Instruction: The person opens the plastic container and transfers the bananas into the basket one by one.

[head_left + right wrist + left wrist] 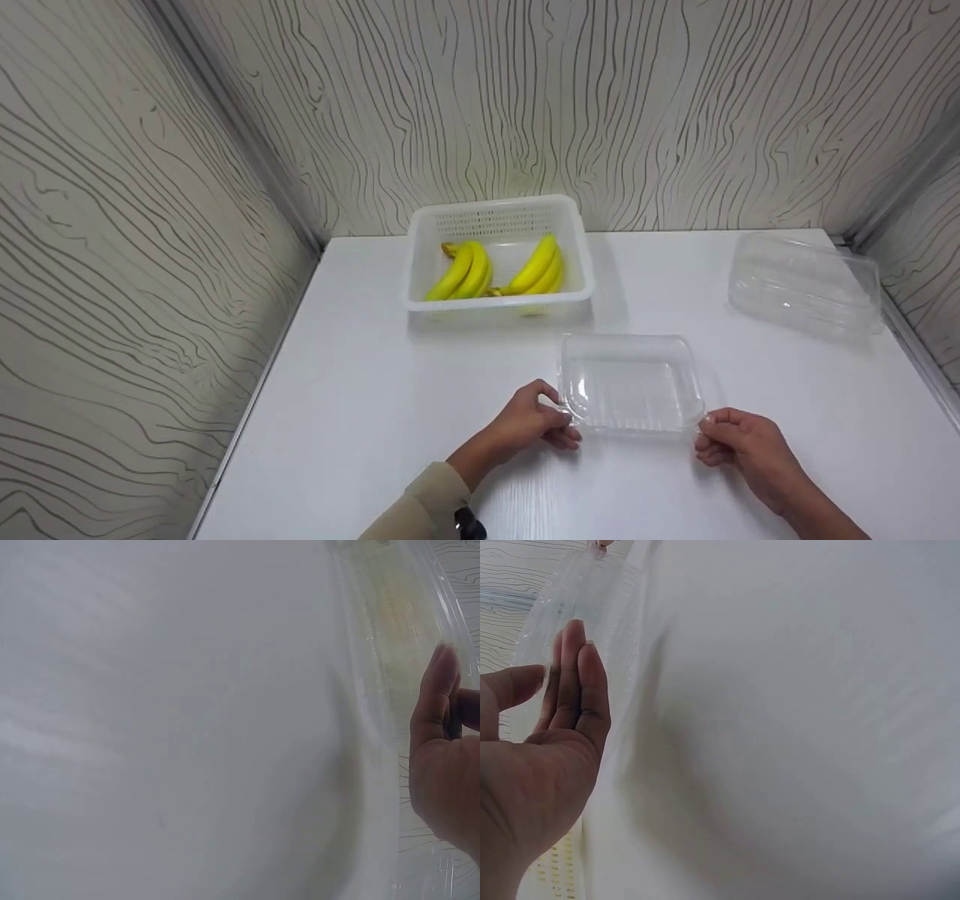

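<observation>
1. My left hand [534,424] pinches the near-left corner of the clear tray [630,386]; my right hand [739,442] pinches its near-right corner, a two-sided hold that keeps it level.
2. The tray rests on the worktop [360,420], between my hands and just beyond them.
3. Far left: the white basket [499,217] with bananas [461,271]. Far right: the clear lid [802,285].

A white surface [360,420] is seen carrying a white basket [498,217] at the far middle, a clear tray [630,386] nearer, and a clear lid [804,285] at far right.
</observation>
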Demonstrator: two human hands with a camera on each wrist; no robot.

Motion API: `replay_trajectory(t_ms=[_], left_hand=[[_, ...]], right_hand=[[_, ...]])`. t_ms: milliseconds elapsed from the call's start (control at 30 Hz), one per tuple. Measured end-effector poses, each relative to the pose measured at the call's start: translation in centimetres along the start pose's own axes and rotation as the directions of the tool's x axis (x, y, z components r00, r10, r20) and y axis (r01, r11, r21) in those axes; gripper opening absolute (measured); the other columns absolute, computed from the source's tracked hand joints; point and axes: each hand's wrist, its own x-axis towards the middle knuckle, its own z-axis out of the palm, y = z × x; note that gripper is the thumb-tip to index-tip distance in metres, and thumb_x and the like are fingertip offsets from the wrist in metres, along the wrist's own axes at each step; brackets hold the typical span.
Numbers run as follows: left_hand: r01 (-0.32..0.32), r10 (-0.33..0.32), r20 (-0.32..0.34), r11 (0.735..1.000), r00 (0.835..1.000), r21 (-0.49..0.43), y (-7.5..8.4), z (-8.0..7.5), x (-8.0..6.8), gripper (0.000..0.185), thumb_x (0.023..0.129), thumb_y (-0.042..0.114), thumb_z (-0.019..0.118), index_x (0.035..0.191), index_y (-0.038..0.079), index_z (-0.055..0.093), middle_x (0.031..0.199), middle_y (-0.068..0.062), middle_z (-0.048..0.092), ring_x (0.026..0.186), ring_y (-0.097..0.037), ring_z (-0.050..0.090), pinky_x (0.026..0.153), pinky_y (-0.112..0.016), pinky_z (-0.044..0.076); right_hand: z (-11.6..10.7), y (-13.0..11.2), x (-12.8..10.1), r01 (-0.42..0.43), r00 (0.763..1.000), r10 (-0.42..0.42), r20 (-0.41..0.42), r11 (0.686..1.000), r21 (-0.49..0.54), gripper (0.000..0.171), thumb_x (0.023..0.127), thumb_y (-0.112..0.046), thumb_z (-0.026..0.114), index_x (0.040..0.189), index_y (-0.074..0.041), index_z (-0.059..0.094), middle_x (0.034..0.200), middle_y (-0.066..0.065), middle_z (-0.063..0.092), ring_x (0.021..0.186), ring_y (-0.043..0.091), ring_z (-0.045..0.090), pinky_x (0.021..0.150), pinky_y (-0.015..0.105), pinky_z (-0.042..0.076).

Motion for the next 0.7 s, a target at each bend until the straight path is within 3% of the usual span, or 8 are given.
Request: replay_trajectory(t_ms=[300,533,700], left_hand=[[-0.039,0.04,0.025,0.999,0.999,-0.032,-0.29,0.14,0.49,0.024,0.099,0.004,0.069,0.112,0.007,0.049,0.093,-0.027,0.081,0.079,-0.028,0.083,0.075,-0.037,0.068],[-0.028,0.028,-0.008,0.999,1.0,-0.039,-0.37,0.13,0.75,0.022,0.098,0.008,0.07,0.111,0.009,0.052,0.091,-0.024,0.082,0.077,-0.022,0.083,0.077,-0.036,0.068],[-0.016,0.016,-0.047,1.0,0.999,0.005,-0.35,0.02,0.67,0.017,0.101,0.015,0.068,0.112,0.01,0.056,0.09,-0.02,0.082,0.077,-0.021,0.082,0.075,-0.034,0.067]], right_hand=[[0.49,0.22,0.08,-0.002,0.994,0.0,-0.107,1.0,-0.017,0.013,0.107,-0.011,0.058,0.103,-0.002,0.067,0.081,-0.002,0.075,0.076,0.011,0.074,0.076,0.029,0.066],[0.58,0.38,0.2,-0.007,0.993,0.013,-0.118,0.999,0.048,0.013,0.108,-0.019,0.063,0.105,-0.008,0.066,0.085,-0.003,0.078,0.079,0.011,0.077,0.08,0.03,0.067],[0.15,0.44,0.04,-0.04,0.99,0.046,-0.13,0.998,0.053,0.017,0.111,-0.027,0.059,0.108,-0.013,0.066,0.083,-0.003,0.076,0.078,0.012,0.077,0.078,0.03,0.067]])
